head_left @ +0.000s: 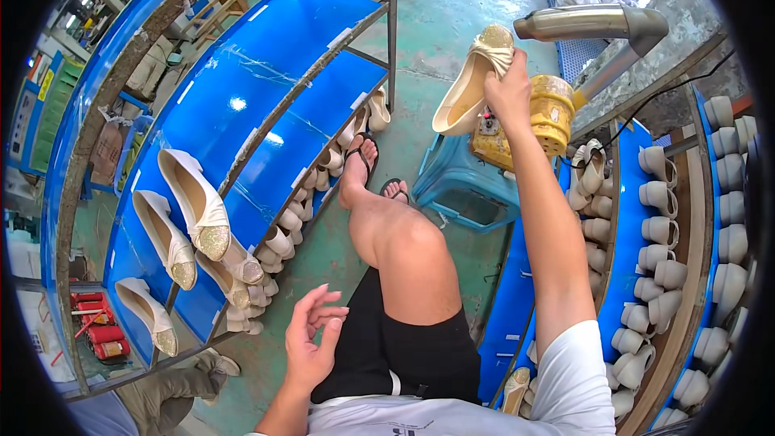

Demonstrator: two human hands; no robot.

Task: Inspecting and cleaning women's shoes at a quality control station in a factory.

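Note:
My right hand [510, 93] grips a cream flat shoe [462, 101] with a gold glitter toe by its side. The shoe's toe points away from me, close to the open end of a bent metal nozzle [581, 23]. That nozzle joins a yellow hot-air blower [552, 113], which rests on a blue plastic stool [467, 182] just beyond my right wrist. Over my lap, my left hand [313, 343] is empty, its fingers apart. Left of it, several matching shoes [190, 194] sit on the upper shelf of a blue rack.
The blue rack [266, 56] runs along my left, with more pale shoes [291, 218] on its lower level. Shelves [630, 194] full of cream shoes stand at my right. A black cable [674, 90] crosses near the blower. Another person's leg [165, 391] shows at lower left.

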